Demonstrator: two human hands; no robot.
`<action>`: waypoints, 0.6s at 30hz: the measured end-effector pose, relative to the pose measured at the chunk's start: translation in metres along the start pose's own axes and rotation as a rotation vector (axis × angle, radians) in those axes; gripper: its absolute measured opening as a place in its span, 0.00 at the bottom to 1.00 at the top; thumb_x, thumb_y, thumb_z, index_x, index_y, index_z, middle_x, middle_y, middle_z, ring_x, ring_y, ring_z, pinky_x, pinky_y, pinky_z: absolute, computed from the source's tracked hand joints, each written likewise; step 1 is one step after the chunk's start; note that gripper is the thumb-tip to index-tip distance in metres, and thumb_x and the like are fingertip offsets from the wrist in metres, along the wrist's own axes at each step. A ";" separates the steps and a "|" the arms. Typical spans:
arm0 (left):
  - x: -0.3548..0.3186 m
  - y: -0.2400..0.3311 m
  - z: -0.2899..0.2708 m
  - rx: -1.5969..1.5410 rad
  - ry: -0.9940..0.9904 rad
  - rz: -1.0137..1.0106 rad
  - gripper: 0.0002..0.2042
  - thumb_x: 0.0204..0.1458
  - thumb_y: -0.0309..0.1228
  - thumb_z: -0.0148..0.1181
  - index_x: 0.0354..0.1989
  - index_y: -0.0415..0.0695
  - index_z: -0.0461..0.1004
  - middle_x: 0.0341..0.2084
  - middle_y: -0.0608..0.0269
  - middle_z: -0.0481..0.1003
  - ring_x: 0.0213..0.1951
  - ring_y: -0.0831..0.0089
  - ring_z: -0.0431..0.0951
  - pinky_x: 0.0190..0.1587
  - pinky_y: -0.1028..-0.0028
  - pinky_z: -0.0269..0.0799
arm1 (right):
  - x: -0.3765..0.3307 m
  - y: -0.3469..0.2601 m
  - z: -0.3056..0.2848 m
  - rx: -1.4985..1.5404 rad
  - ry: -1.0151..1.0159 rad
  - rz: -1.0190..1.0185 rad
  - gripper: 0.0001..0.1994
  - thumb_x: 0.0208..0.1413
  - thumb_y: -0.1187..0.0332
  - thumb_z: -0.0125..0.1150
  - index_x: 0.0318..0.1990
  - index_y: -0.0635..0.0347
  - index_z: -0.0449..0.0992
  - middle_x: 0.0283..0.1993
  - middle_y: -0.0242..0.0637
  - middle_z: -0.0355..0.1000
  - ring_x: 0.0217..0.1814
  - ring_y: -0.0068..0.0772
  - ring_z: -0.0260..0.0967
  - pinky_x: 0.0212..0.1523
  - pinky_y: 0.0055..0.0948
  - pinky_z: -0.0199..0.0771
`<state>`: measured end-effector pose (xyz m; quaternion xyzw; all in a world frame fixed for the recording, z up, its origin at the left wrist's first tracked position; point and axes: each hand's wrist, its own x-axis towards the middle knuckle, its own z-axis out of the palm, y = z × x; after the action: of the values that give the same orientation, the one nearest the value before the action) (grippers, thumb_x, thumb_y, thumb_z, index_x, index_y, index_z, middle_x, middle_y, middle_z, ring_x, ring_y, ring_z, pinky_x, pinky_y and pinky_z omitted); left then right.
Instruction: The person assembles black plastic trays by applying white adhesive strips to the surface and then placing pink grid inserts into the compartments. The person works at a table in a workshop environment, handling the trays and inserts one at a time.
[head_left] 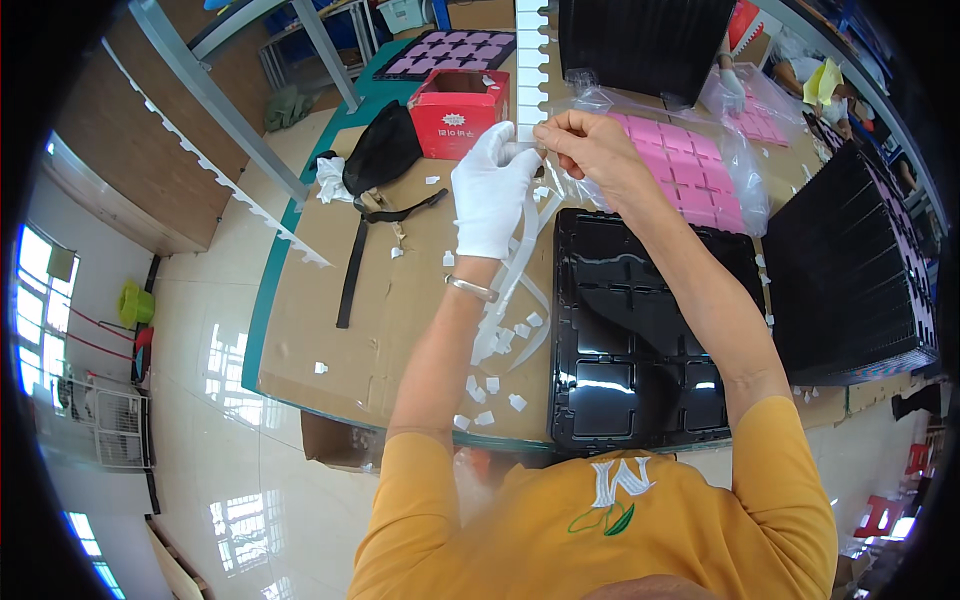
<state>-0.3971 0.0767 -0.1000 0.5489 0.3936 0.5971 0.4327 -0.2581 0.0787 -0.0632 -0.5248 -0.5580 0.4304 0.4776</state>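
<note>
My left hand, in a white glove, and my bare right hand meet at the lower end of a long white strip with side tabs. The strip hangs straight down from above, over the table. My left fingers are closed around its end, while my right thumb and forefinger pinch at its right edge. Whether the right fingertips hold a loose tab is too small to tell. Below my left hand, narrow translucent ribbons trail onto the table. Small white tabs lie scattered around them.
An empty black plastic tray sits to the right. Beyond it are pink foam sheets in clear plastic. Black tray stacks stand at right. A red box and black pouch lie left. Another person's gloved hand shows far right.
</note>
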 end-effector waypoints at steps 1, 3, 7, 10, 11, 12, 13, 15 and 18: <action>-0.001 -0.002 0.000 0.056 0.008 0.028 0.24 0.50 0.25 0.64 0.56 0.33 0.69 0.29 0.60 0.80 0.29 0.79 0.78 0.32 0.77 0.73 | 0.000 -0.001 0.002 -0.018 0.009 -0.003 0.11 0.57 0.61 0.65 0.33 0.60 0.77 0.24 0.24 0.68 0.24 0.12 0.60 0.22 0.17 0.57; 0.000 -0.006 0.000 0.270 0.046 0.171 0.24 0.50 0.26 0.63 0.56 0.35 0.68 0.28 0.58 0.80 0.29 0.73 0.80 0.33 0.73 0.74 | 0.000 -0.002 0.003 -0.061 0.018 -0.011 0.12 0.57 0.60 0.65 0.32 0.61 0.77 0.24 0.24 0.68 0.23 0.13 0.59 0.22 0.17 0.57; 0.003 -0.007 0.001 0.733 0.114 0.469 0.23 0.49 0.28 0.61 0.56 0.38 0.67 0.27 0.56 0.80 0.30 0.58 0.81 0.35 0.64 0.75 | -0.004 -0.001 -0.004 -0.119 0.001 -0.023 0.13 0.58 0.59 0.64 0.32 0.61 0.77 0.23 0.24 0.67 0.22 0.13 0.58 0.22 0.17 0.58; 0.000 0.003 0.006 0.723 0.108 0.466 0.26 0.49 0.28 0.62 0.58 0.38 0.65 0.27 0.58 0.80 0.29 0.63 0.80 0.34 0.68 0.75 | -0.010 -0.012 -0.016 -0.141 -0.061 -0.016 0.14 0.59 0.59 0.62 0.31 0.61 0.76 0.23 0.25 0.66 0.23 0.14 0.58 0.23 0.18 0.58; -0.001 0.006 0.008 0.668 0.099 0.437 0.27 0.50 0.28 0.64 0.59 0.38 0.65 0.27 0.59 0.80 0.27 0.69 0.80 0.33 0.72 0.75 | -0.009 -0.014 -0.019 -0.157 -0.074 -0.018 0.14 0.59 0.59 0.62 0.31 0.61 0.76 0.23 0.25 0.66 0.23 0.14 0.58 0.23 0.18 0.58; -0.003 0.008 0.009 0.613 0.090 0.408 0.28 0.50 0.28 0.65 0.61 0.38 0.65 0.27 0.61 0.81 0.25 0.74 0.79 0.32 0.75 0.74 | -0.009 -0.015 -0.020 -0.173 -0.088 -0.021 0.14 0.59 0.59 0.61 0.31 0.61 0.76 0.23 0.25 0.66 0.23 0.14 0.58 0.23 0.18 0.59; -0.003 0.010 0.010 0.454 0.038 0.275 0.29 0.51 0.28 0.65 0.62 0.34 0.63 0.28 0.60 0.81 0.27 0.77 0.79 0.33 0.76 0.74 | -0.010 -0.019 -0.019 -0.179 -0.072 -0.036 0.13 0.60 0.60 0.59 0.32 0.60 0.77 0.23 0.25 0.66 0.23 0.14 0.57 0.24 0.19 0.59; 0.001 0.003 0.009 0.135 -0.001 0.094 0.27 0.52 0.28 0.65 0.59 0.31 0.65 0.30 0.59 0.81 0.29 0.77 0.80 0.35 0.77 0.75 | -0.003 -0.014 -0.023 -0.191 -0.121 -0.079 0.13 0.60 0.60 0.59 0.31 0.60 0.76 0.23 0.25 0.67 0.24 0.14 0.57 0.24 0.18 0.59; 0.002 0.001 0.002 -0.181 -0.087 -0.122 0.17 0.53 0.25 0.63 0.49 0.30 0.73 0.31 0.57 0.81 0.33 0.76 0.80 0.38 0.77 0.75 | -0.001 -0.009 -0.020 -0.172 -0.145 -0.081 0.13 0.61 0.60 0.59 0.31 0.61 0.76 0.23 0.26 0.67 0.25 0.13 0.58 0.24 0.18 0.60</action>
<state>-0.3955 0.0778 -0.0983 0.5080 0.3515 0.5785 0.5327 -0.2396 0.0767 -0.0512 -0.5081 -0.6467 0.3982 0.4063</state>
